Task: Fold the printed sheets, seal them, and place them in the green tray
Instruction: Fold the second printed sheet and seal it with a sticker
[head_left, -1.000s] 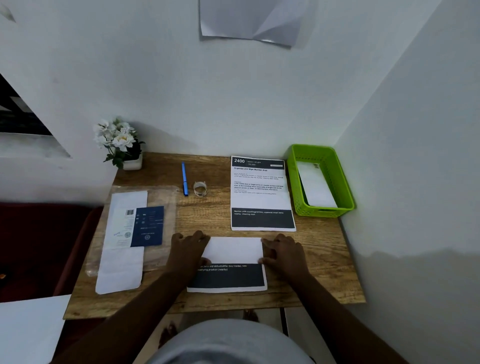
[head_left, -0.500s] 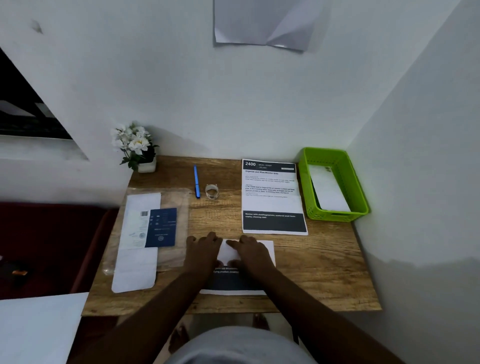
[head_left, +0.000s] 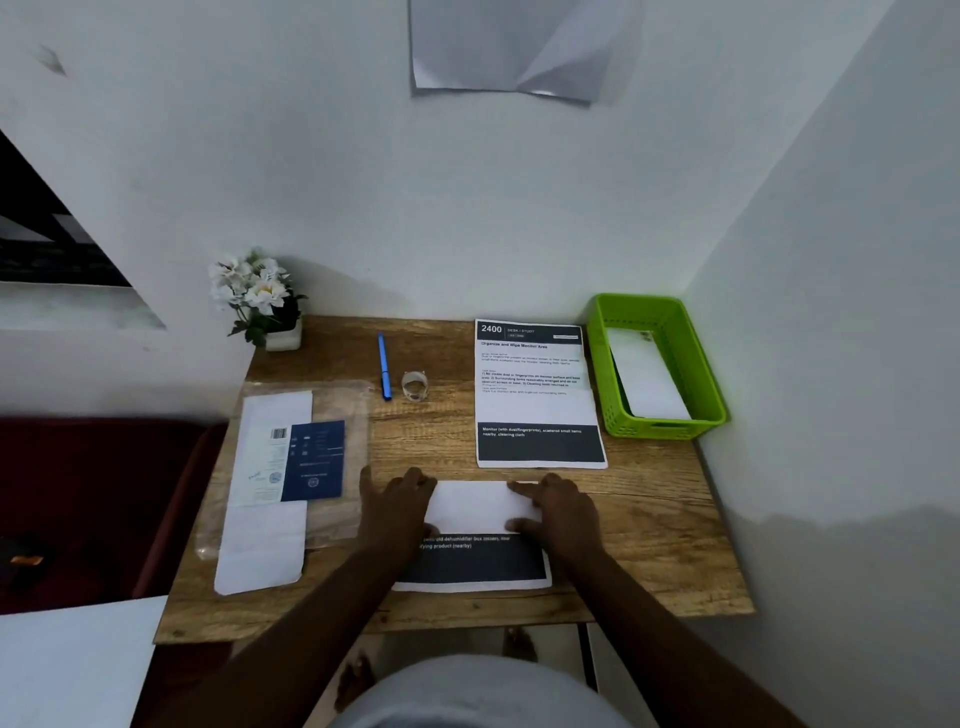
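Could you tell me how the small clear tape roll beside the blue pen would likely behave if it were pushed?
The tape roll lies flat on its side on the wooden table, so it would probably slide, not roll. It looks small and hollow, so likely light. Tipped onto its edge, it could roll toward the blue pen.

The wooden surface stands in a corner between two white walls. Along its far edge sit a small potted white flower, a blue pen, a roll of clear tape, a flat printed sheet and a green tray. At the left lies a clear plastic sleeve with papers on it. A partly folded sheet lies at the near edge.
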